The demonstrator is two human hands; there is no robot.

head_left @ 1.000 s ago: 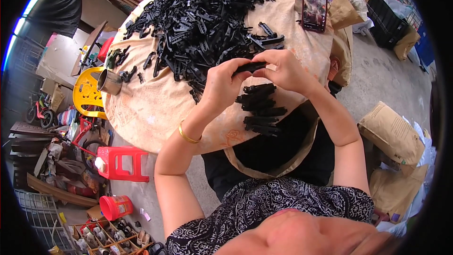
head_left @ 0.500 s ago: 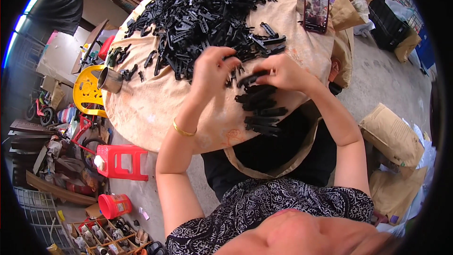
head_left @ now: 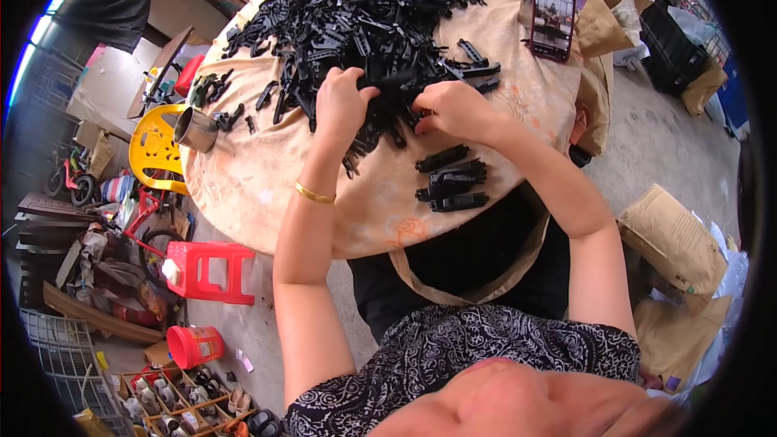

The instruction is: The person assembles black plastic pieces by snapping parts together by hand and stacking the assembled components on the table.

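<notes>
A large heap of small, long black plastic parts (head_left: 324, 32) covers the far side of the round table. My left hand (head_left: 344, 105) is at the heap's near edge, thumb and forefinger closed on a dark, blurred black plastic part (head_left: 387, 80) that points to the right. To its right my right hand (head_left: 457, 111) has its fingers curled down at the heap's edge; what they pinch, if anything, is hidden. Nearer to me, at the table's front edge, several black parts lie side by side in a short row (head_left: 455, 182), apart from both hands.
A peach cloth (head_left: 267, 202) covers the table. A phone (head_left: 553, 16) leans on a metal cup at the far right; another metal cup (head_left: 195, 130) lies tilted at the left. An open bag (head_left: 518, 255) hangs below the front edge. A red stool (head_left: 212, 271) stands left.
My right hand has moved from above the short row to the heap. My left hand has shifted away from me and now grips a black part. The row looks shorter and more even.
</notes>
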